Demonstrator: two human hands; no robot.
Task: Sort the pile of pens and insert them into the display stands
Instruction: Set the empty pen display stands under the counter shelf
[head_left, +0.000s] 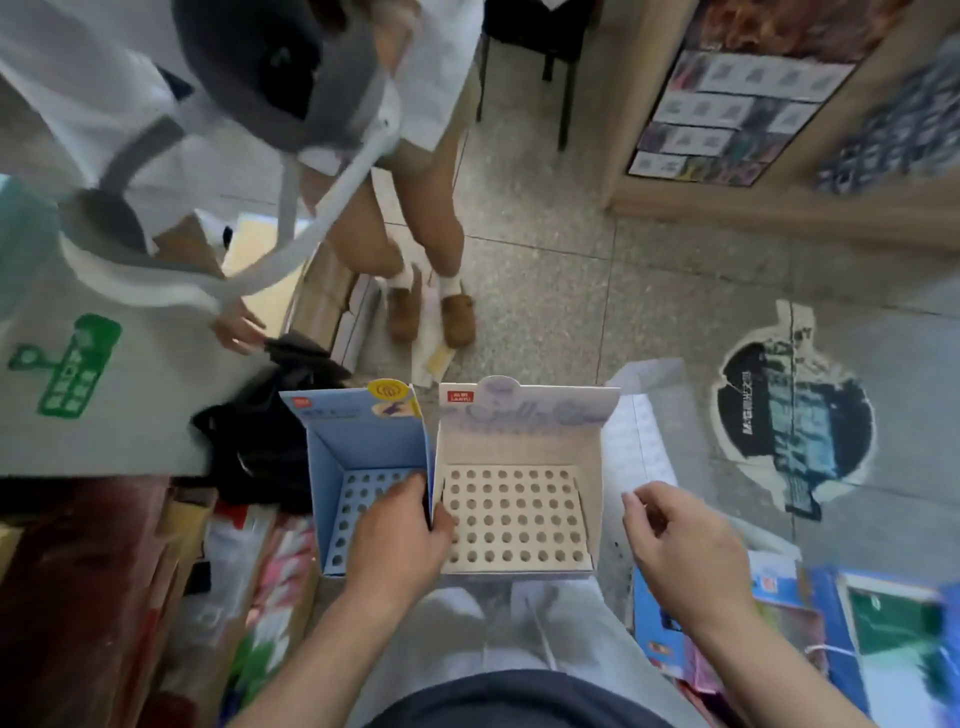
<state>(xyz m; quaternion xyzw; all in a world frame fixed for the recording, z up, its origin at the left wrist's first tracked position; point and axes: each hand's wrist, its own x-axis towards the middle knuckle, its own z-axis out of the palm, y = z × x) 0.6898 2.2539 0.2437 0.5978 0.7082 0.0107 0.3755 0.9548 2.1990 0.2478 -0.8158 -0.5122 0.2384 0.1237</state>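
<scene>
Blue stand (363, 447), white stand (519, 444), holes (502, 504) upward.

One blue stand (363, 441), one white stand (519, 441), two hands, left hand (400, 540), right hand (685, 545), one bystander (431, 208), two brown shoes (460, 319), one floor sticker (795, 415).

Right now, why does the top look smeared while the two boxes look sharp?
In the head view, the other person at upper left is motion-blurred; the blue display stand and white display stand look fairly crisp; the wide lens bends the floor lines near the edges.
</scene>
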